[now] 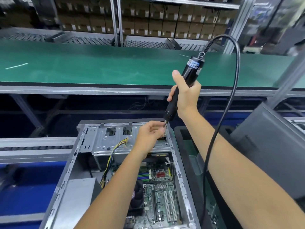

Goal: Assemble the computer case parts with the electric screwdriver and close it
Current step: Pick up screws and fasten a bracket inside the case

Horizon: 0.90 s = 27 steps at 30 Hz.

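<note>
Now R grip (185,95) clenches screwdriver (189,75), label unreadable, L grip (151,134) pinches bit (165,124) over case (125,141).

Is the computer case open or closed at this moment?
Open. The computer case has no side cover on top: the motherboard and the coloured cables inside are plainly visible.

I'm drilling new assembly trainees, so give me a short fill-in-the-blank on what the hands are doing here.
1. The right hand grips the black electric ____.
2. The left hand pinches at the tool's ____, above the open computer case.
3. The cable leaves the tool's ____ end and loops down on the right.
4. The long bench behind has a ____ top.

Missing words: screwdriver; tip; top; green
</note>
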{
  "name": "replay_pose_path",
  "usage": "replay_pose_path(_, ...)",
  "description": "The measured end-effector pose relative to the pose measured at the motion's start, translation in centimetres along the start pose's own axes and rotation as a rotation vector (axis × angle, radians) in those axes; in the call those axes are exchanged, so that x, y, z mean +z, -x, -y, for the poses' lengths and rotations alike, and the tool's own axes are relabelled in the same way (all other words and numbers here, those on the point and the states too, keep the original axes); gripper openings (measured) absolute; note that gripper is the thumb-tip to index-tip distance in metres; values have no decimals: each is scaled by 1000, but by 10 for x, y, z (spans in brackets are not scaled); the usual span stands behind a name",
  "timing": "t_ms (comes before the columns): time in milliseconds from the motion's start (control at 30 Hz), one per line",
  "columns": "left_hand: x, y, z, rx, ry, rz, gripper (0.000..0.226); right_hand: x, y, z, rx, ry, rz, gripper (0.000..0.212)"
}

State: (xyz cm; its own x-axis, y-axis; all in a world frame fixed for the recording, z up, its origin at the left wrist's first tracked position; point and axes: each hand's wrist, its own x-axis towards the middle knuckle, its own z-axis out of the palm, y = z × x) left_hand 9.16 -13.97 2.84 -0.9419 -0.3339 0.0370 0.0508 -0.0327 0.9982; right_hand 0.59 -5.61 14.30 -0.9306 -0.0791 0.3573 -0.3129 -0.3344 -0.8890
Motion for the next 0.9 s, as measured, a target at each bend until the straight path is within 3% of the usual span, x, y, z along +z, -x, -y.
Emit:
replay_pose_path(67, -12, 2, -1, 11, -137, 21, 19, -2, -1, -4, -33, 46, 31, 31)
replay_pose_path(133, -21, 8, -3, -214, -35, 404, 35, -2, -2, -9, -41, 69, 48, 30)
replay_pose_path(200, -19, 20, 9, -449, -205, 835, 38, -1, 0, -15, -21, 73, 48, 30)
replay_pose_path(233, -15, 27, 21, -532, -310, 951, 36, -1, 1, -17, -12, 77, 47, 30)
replay_pose_path(267, -11, 31, 34, -613, -371, 969, 33, 0, 1, -20, -8, 84, 48, 30)
replay_pose_path(333, -6, 36, 55, -729, -322, 797, 23, 0, 3, -24, -3, 98, 54, 28)
replay_pose_path(467, -12, 29, 69, -859, 235, 482, 24, -2, 3, -30, -11, 120, 64, 27)
replay_pose_path(567, -7, 30, 72, -820, 557, 273, 15, -4, 4, -34, -17, 130, 61, 27)
replay_pose_path(633, -7, 32, 75, -751, 725, 94, 22, -6, 6, -37, -25, 157, 61, 29)
replay_pose_path(733, -6, 31, 79, -653, 888, 23, 18, -8, 8, -41, -44, 190, 57, 29)
replay_pose_path(900, -5, 30, 86, -618, 831, -9, 18, -9, 8, -47, -48, 199, 46, 28)
